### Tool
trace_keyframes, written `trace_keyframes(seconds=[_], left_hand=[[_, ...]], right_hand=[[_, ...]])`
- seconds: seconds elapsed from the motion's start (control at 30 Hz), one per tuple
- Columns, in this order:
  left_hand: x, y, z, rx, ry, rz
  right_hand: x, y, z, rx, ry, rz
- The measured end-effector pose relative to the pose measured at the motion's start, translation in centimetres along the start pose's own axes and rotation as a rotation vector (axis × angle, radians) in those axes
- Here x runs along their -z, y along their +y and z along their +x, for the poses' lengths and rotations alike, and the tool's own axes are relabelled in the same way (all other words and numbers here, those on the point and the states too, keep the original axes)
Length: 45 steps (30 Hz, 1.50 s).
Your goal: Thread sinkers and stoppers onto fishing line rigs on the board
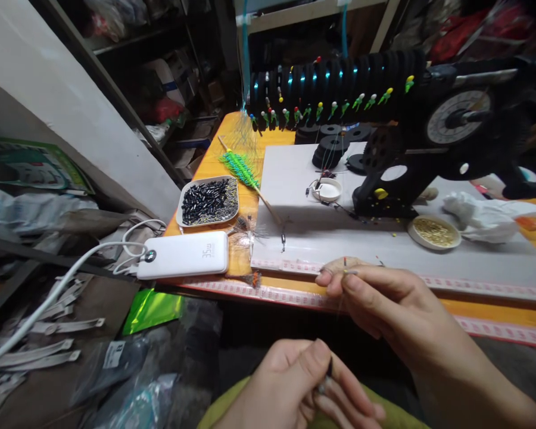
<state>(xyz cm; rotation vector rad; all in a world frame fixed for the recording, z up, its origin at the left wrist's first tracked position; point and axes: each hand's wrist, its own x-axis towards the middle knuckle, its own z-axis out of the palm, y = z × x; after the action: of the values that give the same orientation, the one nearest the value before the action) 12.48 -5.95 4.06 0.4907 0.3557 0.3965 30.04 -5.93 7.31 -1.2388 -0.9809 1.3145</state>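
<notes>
My right hand (375, 304) is at the table's front edge, its thumb and fingers pinched on a tiny float-like piece with a red and yellow tip (345, 266). A thin line seems to run down from it, barely visible. My left hand (295, 381) is lower, near my lap, with thumb and forefinger pinched on a small dark piece (328, 372). Both hands are closed in pinches.
A white board (384, 238) lies on the orange table (214, 161). On them are a tray of small black tubes (208, 201), a white power bank (185, 254) with cable, a green bristly bundle (240, 168), a dish of gold bits (434, 232), a white cap (327, 189), black foam spools (335, 146) and a black winding machine (429, 149).
</notes>
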Motion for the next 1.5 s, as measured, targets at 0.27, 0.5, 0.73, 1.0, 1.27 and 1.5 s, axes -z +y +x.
trace_keyframes(seconds=[0.27,0.5,0.73,1.0,1.27,1.5], left_hand=[[0.3,-0.4,-0.4,0.074,0.089,0.102],[-0.6,2.2,0.0,-0.167,0.017,0.396],[-1.3,4.9,2.5,-0.338,0.079,0.450],[-2.5,6.4,3.4,-0.197,0.161,0.557],[-3.0,6.1,3.7,-0.291,0.242,0.780],[-3.1,6.3,3.4,-0.412,0.298,0.878]], right_hand=[[-0.1,-0.3,-0.2,-0.001,0.021,0.016],[0.0,-1.3,-0.4,0.145,-0.014,-0.232],[2.0,-4.6,0.9,0.276,0.055,-0.686],[0.8,-6.5,4.2,-0.106,-0.188,0.153],[0.3,-7.1,4.0,-0.203,-0.235,0.424],[-1.0,-8.1,4.3,-0.206,-0.127,0.363]])
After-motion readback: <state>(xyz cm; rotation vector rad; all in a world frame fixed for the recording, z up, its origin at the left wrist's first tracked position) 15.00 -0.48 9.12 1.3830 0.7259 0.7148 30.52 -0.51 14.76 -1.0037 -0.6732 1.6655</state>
